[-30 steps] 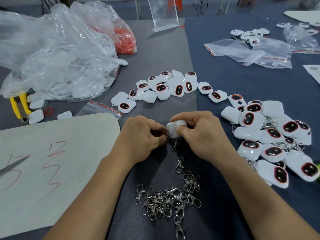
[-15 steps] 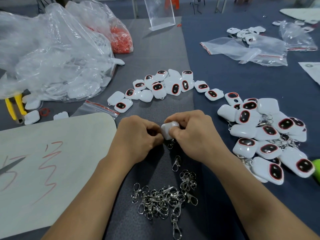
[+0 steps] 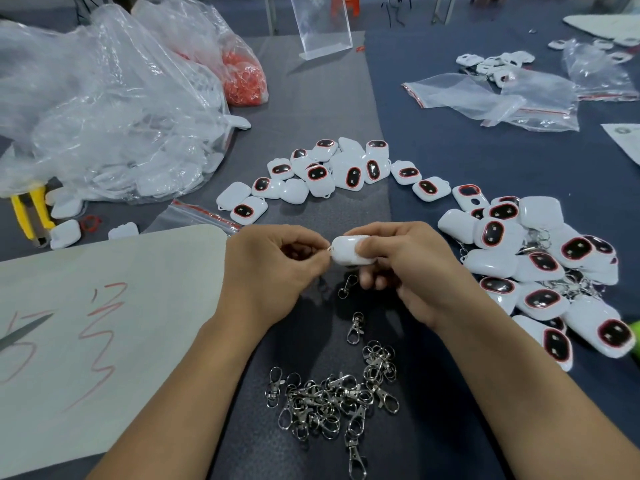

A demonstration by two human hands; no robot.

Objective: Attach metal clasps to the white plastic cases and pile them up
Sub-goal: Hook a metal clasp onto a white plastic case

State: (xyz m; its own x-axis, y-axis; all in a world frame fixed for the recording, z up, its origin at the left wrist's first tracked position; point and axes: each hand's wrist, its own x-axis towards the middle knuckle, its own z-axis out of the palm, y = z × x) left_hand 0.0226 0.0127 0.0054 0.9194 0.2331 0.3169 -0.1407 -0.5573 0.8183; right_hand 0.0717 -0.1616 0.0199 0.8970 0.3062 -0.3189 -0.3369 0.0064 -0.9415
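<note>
My right hand (image 3: 412, 268) grips a white plastic case (image 3: 349, 252) just above the dark mat. My left hand (image 3: 273, 268) pinches the small loop at the case's left end. A metal clasp (image 3: 347, 285) shows just under the case; whether it hangs from it or lies on the mat I cannot tell. A heap of loose metal clasps (image 3: 332, 400) lies in front of me between my forearms. Cases without clasps (image 3: 332, 171) sit in a row behind my hands. To the right is a pile of cases with clasps (image 3: 540, 271).
A white sheet with red marks (image 3: 97, 327) lies at the left. Behind it are large clear bags (image 3: 104, 109), a bag of red rings (image 3: 242, 77) and yellow pliers (image 3: 31, 209). A clear stand (image 3: 322, 26) and more bags (image 3: 502, 98) sit at the back.
My hands have drawn slightly apart, so more of the white case shows between them. The left fingertips now pinch at its left end. The piles have not moved.
</note>
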